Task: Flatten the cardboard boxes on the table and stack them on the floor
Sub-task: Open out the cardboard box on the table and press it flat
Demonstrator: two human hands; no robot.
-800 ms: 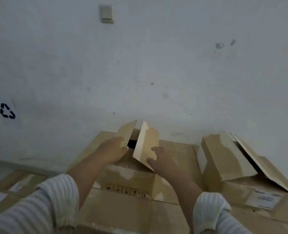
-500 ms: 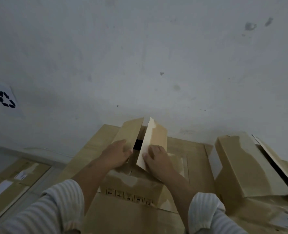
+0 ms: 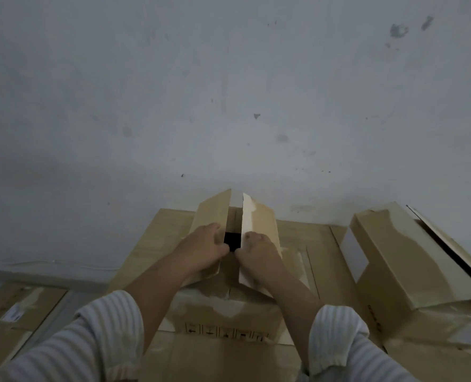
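A small brown cardboard box [image 3: 226,312] stands in front of me on sheets of flat cardboard [image 3: 157,232]. Its two top flaps stand up at a steep angle with a dark gap between them. My left hand [image 3: 204,249] grips the left flap [image 3: 212,216] at its inner edge. My right hand [image 3: 256,250] grips the right flap [image 3: 259,216] the same way. Both thumbs reach into the gap. Pale tape patches and a row of black shipping symbols mark the box's near side.
A second, larger cardboard box [image 3: 405,260] with an open lid lies tilted at the right. Flattened boxes with white labels [image 3: 11,315] lie on the floor at the lower left. A stained white wall [image 3: 228,92] rises straight behind the boxes.
Both hands slid inward along the flaps to the central gap. The right flap swung from leaning left to standing steeply, and the opening between the flaps widened. My view tilted down.
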